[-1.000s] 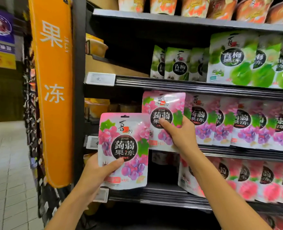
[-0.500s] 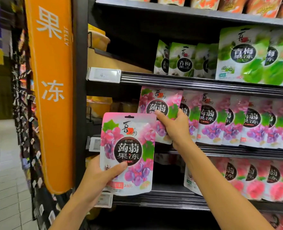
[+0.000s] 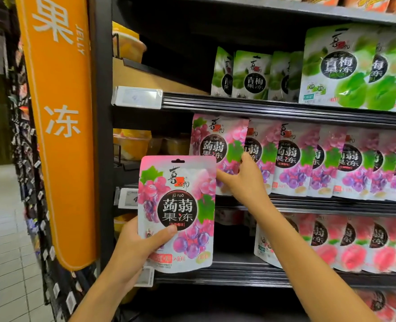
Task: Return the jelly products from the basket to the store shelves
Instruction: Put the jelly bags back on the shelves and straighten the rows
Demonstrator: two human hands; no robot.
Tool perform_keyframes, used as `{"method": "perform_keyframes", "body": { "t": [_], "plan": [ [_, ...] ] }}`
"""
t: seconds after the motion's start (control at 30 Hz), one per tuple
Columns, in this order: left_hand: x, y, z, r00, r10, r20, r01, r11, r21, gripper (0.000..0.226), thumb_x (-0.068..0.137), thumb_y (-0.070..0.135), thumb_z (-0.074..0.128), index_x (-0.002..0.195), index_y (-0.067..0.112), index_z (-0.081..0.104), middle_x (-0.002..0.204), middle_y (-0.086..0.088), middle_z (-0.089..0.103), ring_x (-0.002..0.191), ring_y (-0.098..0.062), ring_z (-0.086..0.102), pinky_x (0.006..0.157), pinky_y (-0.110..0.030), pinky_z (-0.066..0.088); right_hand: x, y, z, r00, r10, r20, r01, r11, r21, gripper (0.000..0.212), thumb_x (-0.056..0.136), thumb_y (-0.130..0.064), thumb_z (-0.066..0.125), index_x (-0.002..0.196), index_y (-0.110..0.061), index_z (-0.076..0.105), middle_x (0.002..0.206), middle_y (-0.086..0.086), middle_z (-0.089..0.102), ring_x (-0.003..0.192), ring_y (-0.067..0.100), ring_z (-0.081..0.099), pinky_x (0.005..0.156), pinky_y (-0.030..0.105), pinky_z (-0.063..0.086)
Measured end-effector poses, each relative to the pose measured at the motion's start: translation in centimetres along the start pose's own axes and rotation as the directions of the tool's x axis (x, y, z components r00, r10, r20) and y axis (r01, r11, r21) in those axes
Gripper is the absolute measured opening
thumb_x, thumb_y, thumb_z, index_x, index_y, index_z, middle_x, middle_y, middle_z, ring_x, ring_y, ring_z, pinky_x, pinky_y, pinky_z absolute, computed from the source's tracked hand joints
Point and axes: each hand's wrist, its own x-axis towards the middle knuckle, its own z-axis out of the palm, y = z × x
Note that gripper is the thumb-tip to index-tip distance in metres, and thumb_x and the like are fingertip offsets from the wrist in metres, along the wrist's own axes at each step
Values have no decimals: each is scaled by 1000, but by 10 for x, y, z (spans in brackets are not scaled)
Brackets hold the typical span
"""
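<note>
Shelf grape pouch [image 3: 212,145] partly behind right hand [image 3: 243,184]

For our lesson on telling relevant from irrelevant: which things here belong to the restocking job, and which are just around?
Job: left hand, held grape jelly pouch, right hand, grape jelly pouch at shelf, shelved grape pouch row.
Just around: green plum jelly pouches, pink jelly pouches, orange JELLY sign, price tag.
</note>
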Motion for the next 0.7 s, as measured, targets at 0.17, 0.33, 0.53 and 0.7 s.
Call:
{"method": "perform_keyframes", "body": {
  "t": [0.17,0.33,0.53,0.7],
  "plan": [
    [-1,-4,1,1000,14,15,-14,1000,1,55,61,26,80,113,17,66,102,-10,76,91,-28,74,66,-31,60,-24,12,-8,996,-69,-56,64,994,-89,50,75,-31,83,107,-26,45,82,-23,52,73,-21,55,61,2,42],
    [-4,-5,4,999,31,14,-32,999,8,54,61,26,79,113,17,66,101,-9,76,89,-26,74,64,-28,59,-30,13,-7,989,-16,-150,-16,978,-208,59,73,-46,82,121,-24,54,75,-16,57,69,-2,55,60,30,46],
    [-6,-2,5,1000,29,-10,-29,1000,9,45,62,28,84,104,23,70,100,-8,77,89,-26,74,64,-27,59,-25,11,0,972,-12,-235,-59,955,-290,54,74,-47,80,119,-30,55,66,-27,47,71,8,52,54,25,27],
    [-4,0,2,1000,16,-17,-15,1000,23,55,56,35,93,105,25,70,103,-9,76,91,-27,74,65,-29,60,-29,20,-4,962,-2,-271,-87,944,-317,50,79,-46,76,120,-34,50,78,-24,56,81,10,57,68,32,41]
  ]
}}
